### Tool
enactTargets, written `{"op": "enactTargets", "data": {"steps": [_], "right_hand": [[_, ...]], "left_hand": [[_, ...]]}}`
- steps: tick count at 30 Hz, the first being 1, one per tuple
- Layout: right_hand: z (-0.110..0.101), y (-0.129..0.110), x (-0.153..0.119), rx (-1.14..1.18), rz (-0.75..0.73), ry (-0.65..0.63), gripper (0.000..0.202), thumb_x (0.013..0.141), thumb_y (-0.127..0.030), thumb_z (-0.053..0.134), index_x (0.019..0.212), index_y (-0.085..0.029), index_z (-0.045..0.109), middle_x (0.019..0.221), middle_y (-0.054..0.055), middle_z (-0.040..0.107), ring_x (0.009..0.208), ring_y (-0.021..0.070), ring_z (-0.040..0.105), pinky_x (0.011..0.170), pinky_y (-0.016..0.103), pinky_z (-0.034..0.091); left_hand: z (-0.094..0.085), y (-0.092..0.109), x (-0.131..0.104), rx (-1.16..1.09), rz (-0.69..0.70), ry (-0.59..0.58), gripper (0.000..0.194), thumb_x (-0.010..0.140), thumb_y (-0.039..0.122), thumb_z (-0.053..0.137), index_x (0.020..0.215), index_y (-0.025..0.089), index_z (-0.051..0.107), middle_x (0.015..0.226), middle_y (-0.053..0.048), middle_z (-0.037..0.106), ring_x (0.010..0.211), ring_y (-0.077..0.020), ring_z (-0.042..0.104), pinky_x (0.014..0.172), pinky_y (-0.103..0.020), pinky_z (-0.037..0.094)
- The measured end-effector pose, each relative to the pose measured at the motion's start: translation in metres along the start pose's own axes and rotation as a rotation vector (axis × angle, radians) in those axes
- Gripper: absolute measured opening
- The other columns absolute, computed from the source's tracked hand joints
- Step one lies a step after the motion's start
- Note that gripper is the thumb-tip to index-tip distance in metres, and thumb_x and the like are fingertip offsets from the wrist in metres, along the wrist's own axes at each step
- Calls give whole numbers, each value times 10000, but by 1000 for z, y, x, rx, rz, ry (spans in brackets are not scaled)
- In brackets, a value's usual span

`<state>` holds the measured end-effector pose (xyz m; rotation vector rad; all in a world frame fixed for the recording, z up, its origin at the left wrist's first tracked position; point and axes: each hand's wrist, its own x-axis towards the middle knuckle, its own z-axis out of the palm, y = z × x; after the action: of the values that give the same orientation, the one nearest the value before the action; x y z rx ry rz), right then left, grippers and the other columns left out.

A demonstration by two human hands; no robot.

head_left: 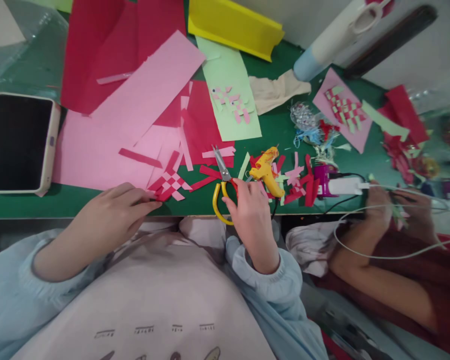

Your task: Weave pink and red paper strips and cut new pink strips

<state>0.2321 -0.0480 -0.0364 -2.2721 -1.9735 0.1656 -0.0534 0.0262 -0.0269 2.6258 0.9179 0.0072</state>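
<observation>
Holding one pair of scissors [225, 173]

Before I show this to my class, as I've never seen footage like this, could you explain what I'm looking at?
There is no machine here, just a person's two bare hands. The single picture comes from a camera worn on the head, looking forward and down, so the arms reach in from below. The left hand holds a woven red-and-pink paper piece; the right hand holds scissors, their blades pointing away from the body. On the green table lie a phone, pink paper, red paper and a yellow glue gun, among cut strips. The hands at the far right belong to someone else.
</observation>
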Motion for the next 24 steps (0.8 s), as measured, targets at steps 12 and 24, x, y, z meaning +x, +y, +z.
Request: {"op": "enactTargets", "data": {"steps": [12,24], "right_hand": [[11,-47,6,141,-405,-154,359,1039,-215,449,1322,-182,667,1025,115,635,920,229,544,816,370,510],[36,-43,1,36,-454,-93,419,1020,-119,452,1386,-226,627,973,88,616,900,208,514,782,337,488]], "left_hand": [[10,7,-2,55,-2,45,401,957,98,431,1299,121,639,1099,-143,738,966,-277,652,880,-437,553],[19,1,1,137,33,78,425,890,96,502,1260,167,699,958,-132,722,856,-294,672,776,-449,574]]}}
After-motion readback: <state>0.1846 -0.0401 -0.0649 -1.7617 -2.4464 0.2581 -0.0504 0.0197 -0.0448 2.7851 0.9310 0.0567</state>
